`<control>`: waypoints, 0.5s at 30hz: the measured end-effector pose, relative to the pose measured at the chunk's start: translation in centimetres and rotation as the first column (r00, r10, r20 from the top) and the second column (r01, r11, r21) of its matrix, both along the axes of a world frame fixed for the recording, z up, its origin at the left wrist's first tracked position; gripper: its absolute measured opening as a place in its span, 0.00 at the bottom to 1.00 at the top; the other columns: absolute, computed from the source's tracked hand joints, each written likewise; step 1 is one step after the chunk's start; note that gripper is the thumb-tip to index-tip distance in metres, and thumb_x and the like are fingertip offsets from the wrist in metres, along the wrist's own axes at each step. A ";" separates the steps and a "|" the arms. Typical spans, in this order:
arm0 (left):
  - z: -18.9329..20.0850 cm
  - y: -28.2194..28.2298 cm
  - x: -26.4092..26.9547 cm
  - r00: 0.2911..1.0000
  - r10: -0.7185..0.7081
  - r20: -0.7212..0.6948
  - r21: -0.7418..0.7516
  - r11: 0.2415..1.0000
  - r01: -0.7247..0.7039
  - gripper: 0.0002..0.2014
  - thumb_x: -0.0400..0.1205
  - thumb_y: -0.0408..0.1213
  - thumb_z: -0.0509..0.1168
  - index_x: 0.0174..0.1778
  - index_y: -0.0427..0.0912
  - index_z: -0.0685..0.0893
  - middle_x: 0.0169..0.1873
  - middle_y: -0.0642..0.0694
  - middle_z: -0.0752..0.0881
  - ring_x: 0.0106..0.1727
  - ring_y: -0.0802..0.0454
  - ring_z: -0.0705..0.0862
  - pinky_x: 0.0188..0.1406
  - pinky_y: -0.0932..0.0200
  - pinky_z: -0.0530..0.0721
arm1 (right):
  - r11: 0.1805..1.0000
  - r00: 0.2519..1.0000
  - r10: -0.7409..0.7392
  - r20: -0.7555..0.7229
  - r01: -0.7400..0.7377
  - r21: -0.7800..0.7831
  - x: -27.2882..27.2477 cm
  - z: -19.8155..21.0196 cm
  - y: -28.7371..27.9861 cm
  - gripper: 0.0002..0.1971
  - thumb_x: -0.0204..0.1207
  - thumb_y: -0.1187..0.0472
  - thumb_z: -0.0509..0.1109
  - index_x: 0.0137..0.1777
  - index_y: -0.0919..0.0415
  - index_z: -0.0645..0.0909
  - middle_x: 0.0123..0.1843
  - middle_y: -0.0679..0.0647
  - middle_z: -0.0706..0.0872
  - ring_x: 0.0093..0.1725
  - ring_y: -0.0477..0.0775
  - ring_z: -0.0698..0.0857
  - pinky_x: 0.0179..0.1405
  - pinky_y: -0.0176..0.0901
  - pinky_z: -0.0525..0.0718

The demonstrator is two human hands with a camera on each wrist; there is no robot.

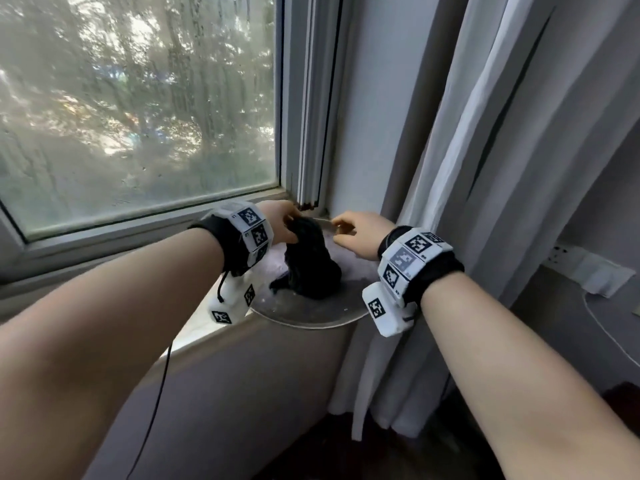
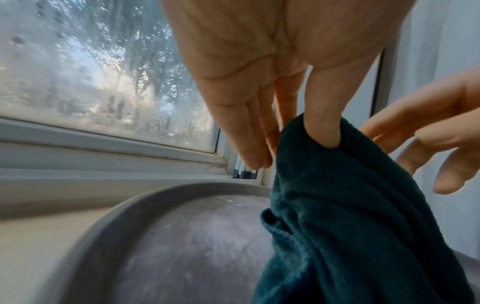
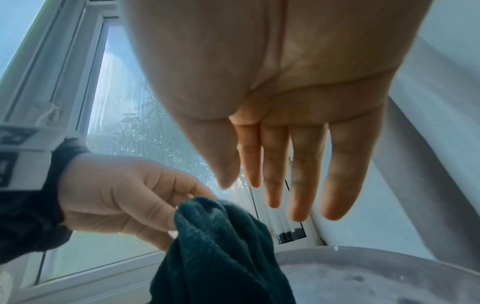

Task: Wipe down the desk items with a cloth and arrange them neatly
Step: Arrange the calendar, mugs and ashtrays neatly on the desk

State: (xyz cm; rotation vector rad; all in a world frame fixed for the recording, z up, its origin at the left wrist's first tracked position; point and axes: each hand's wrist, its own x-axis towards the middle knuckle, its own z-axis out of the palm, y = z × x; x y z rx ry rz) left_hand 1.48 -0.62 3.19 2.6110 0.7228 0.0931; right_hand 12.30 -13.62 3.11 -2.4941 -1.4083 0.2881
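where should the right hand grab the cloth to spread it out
Grip the cloth on a hanging fold just below the bunched top that the left hand pinches. Come from the right, where the open right hand hovers. It hangs in folds over the tray.

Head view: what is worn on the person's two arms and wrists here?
Both forearms are bare, no sleeves. The left wrist rig is a black band with white blocks carrying black square coded markers, a white camera housing below and a thin black cable hanging from it. The right wrist rig looks the same; no cable shows there.
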 end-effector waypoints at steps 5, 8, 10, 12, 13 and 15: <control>-0.8 -0.9 -0.9 0.988 0.155 -0.002 -0.027 0.988 -0.155 0.29 0.78 0.38 0.69 0.75 0.41 0.69 0.69 0.42 0.78 0.68 0.45 0.77 0.65 0.56 0.74 | 0.997 0.998 0.067 -0.006 -0.066 0.048 0.5 0.0 -2.0 0.20 0.79 0.58 0.64 0.71 0.59 0.73 0.67 0.56 0.80 0.62 0.56 0.80 0.65 0.46 0.76; -0.6 -2.2 -1.9 0.981 0.182 0.068 0.007 0.983 -0.183 0.33 0.78 0.41 0.69 0.78 0.43 0.64 0.74 0.43 0.71 0.73 0.45 0.71 0.69 0.56 0.69 | 0.993 0.996 0.089 0.029 -0.091 0.081 -0.1 0.3 -3.6 0.20 0.79 0.59 0.64 0.71 0.59 0.73 0.69 0.56 0.79 0.62 0.58 0.81 0.66 0.45 0.74; -0.3 -3.2 -2.7 0.983 0.165 0.082 0.008 0.986 -0.166 0.36 0.77 0.43 0.70 0.79 0.44 0.61 0.76 0.43 0.68 0.75 0.45 0.69 0.72 0.55 0.68 | 0.991 0.996 0.081 0.040 -0.085 0.107 -0.9 0.6 -4.9 0.21 0.79 0.59 0.64 0.71 0.59 0.73 0.70 0.57 0.77 0.63 0.58 0.81 0.66 0.43 0.73; 0.1 -4.4 -3.7 0.985 0.147 0.088 0.009 0.989 -0.148 0.37 0.77 0.44 0.70 0.80 0.45 0.59 0.77 0.44 0.66 0.76 0.44 0.68 0.73 0.55 0.67 | 0.991 0.997 0.065 0.032 -0.069 0.119 -2.2 0.8 -6.5 0.21 0.79 0.58 0.65 0.72 0.59 0.72 0.71 0.58 0.75 0.64 0.58 0.80 0.68 0.43 0.71; 0.2 -5.1 -4.3 0.986 0.132 0.097 0.016 0.991 -0.134 0.38 0.77 0.45 0.70 0.80 0.46 0.59 0.78 0.44 0.66 0.76 0.44 0.68 0.72 0.55 0.67 | 0.991 0.997 0.057 0.042 -0.062 0.117 -3.0 1.0 -7.4 0.22 0.79 0.58 0.65 0.73 0.59 0.71 0.71 0.58 0.74 0.65 0.57 0.78 0.69 0.42 0.70; 0.4 -6.6 -5.5 0.988 0.090 0.128 0.019 0.996 -0.093 0.37 0.77 0.46 0.69 0.80 0.48 0.60 0.78 0.45 0.66 0.75 0.45 0.68 0.71 0.55 0.67 | 0.991 0.997 0.031 0.072 -0.039 0.126 -4.6 1.2 -9.4 0.23 0.79 0.57 0.65 0.74 0.58 0.70 0.71 0.59 0.73 0.67 0.56 0.76 0.67 0.40 0.68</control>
